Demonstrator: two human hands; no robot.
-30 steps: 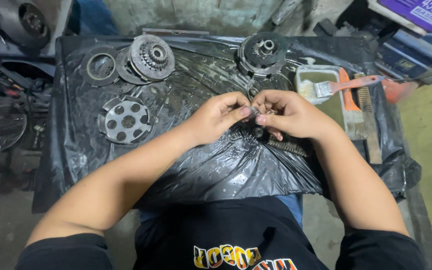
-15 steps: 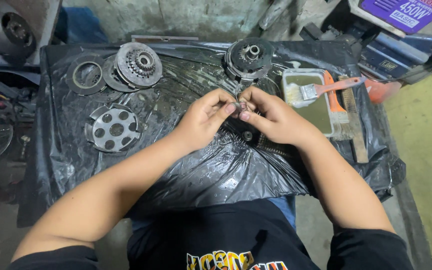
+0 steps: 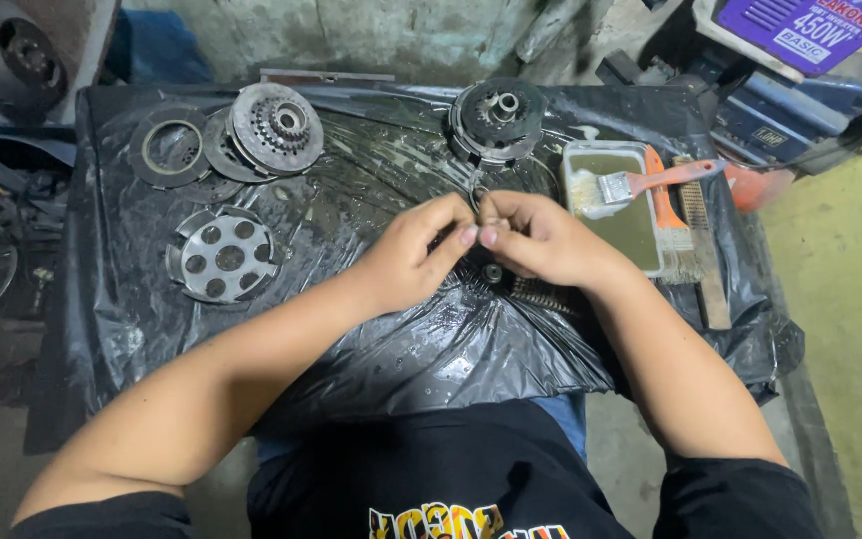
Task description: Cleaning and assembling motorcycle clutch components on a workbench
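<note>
My left hand point(image 3: 413, 252) and my right hand point(image 3: 536, 237) meet fingertip to fingertip over a black plastic sheet point(image 3: 421, 339). Together they pinch a small metal ring part point(image 3: 478, 196), mostly hidden by the fingers. Just below the hands lie a small round metal piece point(image 3: 492, 271) and a coil spring point(image 3: 543, 295). Behind the hands stands a round clutch assembly point(image 3: 497, 118).
A perforated metal plate point(image 3: 223, 257), a toothed clutch hub point(image 3: 273, 126) and a dark ring point(image 3: 172, 147) lie at the left. At the right sits a white tray of murky liquid point(image 3: 619, 200) with a paintbrush point(image 3: 650, 182) across it, and a wire brush point(image 3: 695, 225). A purple box point(image 3: 800, 28) stands far right.
The view has shifted slightly. Both hands stay joined on the small part, and have moved a little toward the clutch assembly at the back.
</note>
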